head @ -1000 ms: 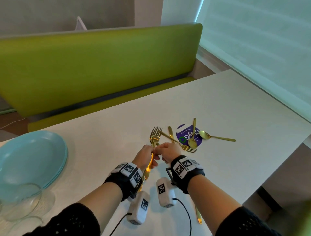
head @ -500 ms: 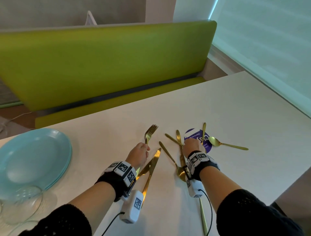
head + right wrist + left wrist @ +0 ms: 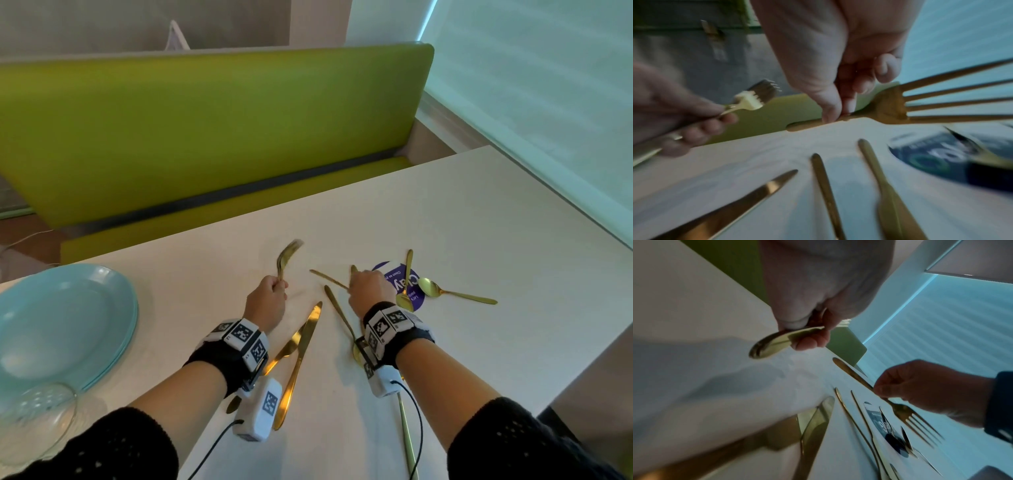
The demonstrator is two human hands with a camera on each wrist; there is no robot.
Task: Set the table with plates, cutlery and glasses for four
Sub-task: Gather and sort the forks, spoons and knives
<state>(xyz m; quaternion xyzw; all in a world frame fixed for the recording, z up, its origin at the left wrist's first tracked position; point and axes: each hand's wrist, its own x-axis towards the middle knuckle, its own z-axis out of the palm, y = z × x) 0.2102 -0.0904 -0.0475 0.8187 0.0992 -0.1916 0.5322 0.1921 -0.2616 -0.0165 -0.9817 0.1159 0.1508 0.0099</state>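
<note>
Head view: we see the left grip (image 3: 266, 301) curled round a gold fork (image 3: 287, 255), tines raised above the desk (image 3: 479, 219). Right grip (image 3: 370, 289) pinches a second fork (image 3: 900, 104) by its handle; two knives (image 3: 301, 356) lie on the desk between the wrists.

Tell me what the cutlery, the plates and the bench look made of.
Cutlery, e.g. the knife: gold-finished metal, judging by mirror-like glints. Plates: pale blue, glossy, probably glazed ceramic; could be melamine. Bench: smooth green upholstery with faint sheen, likely vinyl or leatherette.

We read "Clay" in white on the round purple sticker (image 3: 418, 297) on the table (image 3: 479, 222); its smaller lines begin "Clean as", the remainder illegible.
</note>
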